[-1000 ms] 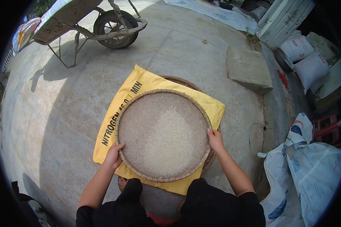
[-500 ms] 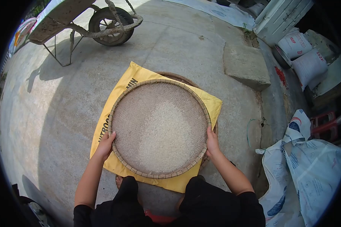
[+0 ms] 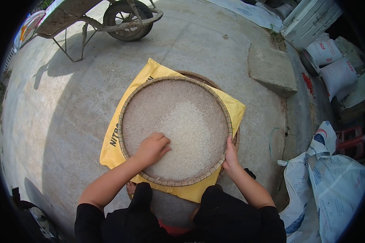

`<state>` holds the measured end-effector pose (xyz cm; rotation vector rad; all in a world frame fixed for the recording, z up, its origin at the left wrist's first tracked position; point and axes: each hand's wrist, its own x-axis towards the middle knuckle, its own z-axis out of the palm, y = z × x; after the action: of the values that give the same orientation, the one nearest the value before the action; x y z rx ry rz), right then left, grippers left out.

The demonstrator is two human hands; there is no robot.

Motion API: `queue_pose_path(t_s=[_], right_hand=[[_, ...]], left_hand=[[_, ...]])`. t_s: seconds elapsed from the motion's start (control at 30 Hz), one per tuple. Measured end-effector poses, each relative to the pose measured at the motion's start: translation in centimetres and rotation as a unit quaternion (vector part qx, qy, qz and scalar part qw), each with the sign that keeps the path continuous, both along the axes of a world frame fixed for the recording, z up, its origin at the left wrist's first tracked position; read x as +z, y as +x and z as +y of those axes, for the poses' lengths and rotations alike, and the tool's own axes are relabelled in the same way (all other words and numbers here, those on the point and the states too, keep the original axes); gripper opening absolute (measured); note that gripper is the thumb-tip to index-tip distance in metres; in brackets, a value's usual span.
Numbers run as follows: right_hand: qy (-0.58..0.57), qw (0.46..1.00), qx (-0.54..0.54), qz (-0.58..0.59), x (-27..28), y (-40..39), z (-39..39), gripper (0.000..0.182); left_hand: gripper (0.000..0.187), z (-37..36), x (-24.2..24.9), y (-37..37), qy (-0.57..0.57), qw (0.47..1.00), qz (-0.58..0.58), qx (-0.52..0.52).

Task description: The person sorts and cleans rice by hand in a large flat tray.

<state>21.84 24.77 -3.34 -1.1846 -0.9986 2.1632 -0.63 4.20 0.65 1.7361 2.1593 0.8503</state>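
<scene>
A round woven bamboo tray (image 3: 127, 106) fills the middle of the frame, seen from above. Its rim is a thick band of pale, bound strips, and its flat bottom is a fine weave. A layer of white rice (image 3: 190, 125) covers the bottom, heaped thicker and brighter right of centre and toward the lower part, thinner and greyer along the upper left, where the weave shows through. The left hand (image 3: 152, 149) lies on the grain in the tray's lower left part, fingers curled and pointing right. The right hand (image 3: 231, 156) clasps the rim at the tray's lower right edge.
</scene>
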Motion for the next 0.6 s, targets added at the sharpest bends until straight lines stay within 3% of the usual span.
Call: queue_pose_path(t_s=[0.13, 0.43, 0.57, 0.6], right_hand=[[-0.003, 1.0, 0.023, 0.016, -0.6, 0.3, 0.4, 0.058], [0.01, 1.0, 0.002, 0.019, 0.5, -0.1, 0.1, 0.06], [0.019, 1.0, -0.012, 0.012, -0.7, 0.8, 1.0, 0.058], [0.028, 0.999, -0.01, 0.015, -1.0, 1.1, 1.3, 0.058]], left_hand=[[0.012, 0.3, -0.1, 0.0, -0.021, 1.0, 0.005, 0.015], [0.008, -1.4, 1.7, -1.8, 0.068, 0.997, 0.001, 0.028], [0.008, -4.9, 2.3, -4.4, 0.102, 0.977, -0.032, 0.187], [0.008, -5.9, 1.8, -5.1, 0.102, 0.977, -0.032, 0.186]])
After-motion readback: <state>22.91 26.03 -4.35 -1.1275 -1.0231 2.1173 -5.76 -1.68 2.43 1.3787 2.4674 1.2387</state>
